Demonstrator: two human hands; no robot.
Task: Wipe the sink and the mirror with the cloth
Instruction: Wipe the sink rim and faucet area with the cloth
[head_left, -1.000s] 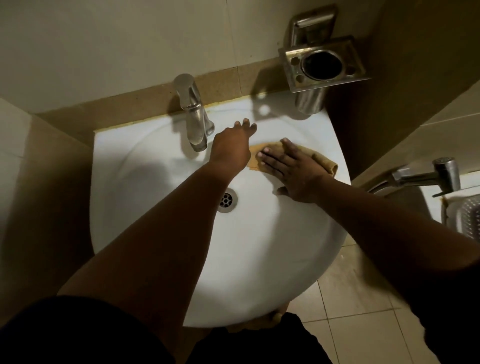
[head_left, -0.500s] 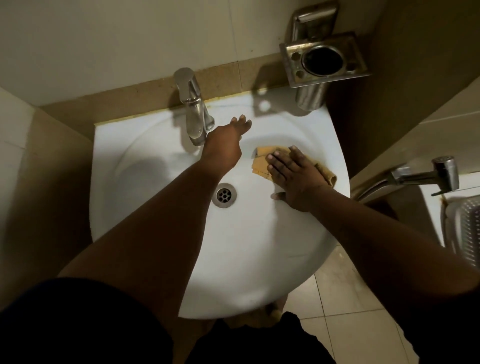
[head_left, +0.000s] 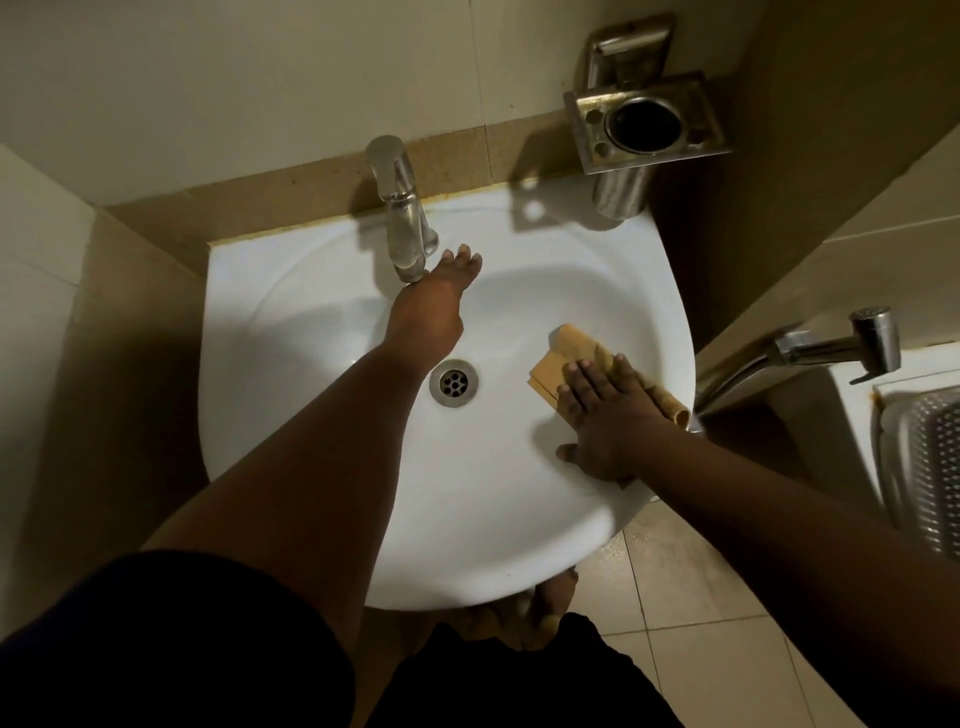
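cloth (head_left: 574, 358), tan and folded, is lying on the right inner slope of the white sink (head_left: 311, 332), to the right of the drain (head_left: 453, 383) and close to the basin's right rim. we are pressing our right hand (head_left: 605, 415) flat on top of it, fingers straight and close together, palm down; nothing is being pinched or gripped, the cloth is simply being pinned under the palm and fingers. one corner of the cloth is sticking out beyond the fingertips toward the back of the basin, and a rolled edge is showing past the hand on the rim side.

we are reaching our left hand (head_left: 434, 306) across the bowl toward the back, fingers extended and loosely together, empty, the fingertips sitting just beside the spout of the chrome faucet (head_left: 400, 218). we cannot tell whether the hand is touching the spout or the basin.

a steel tumbler holder (head_left: 644, 122) is hanging on the wall above the sink's back right corner. a chrome hand sprayer (head_left: 852, 345) is sitting to the right, apart from the sink. the tiled floor (head_left: 691, 582) is showing below the basin's front edge.
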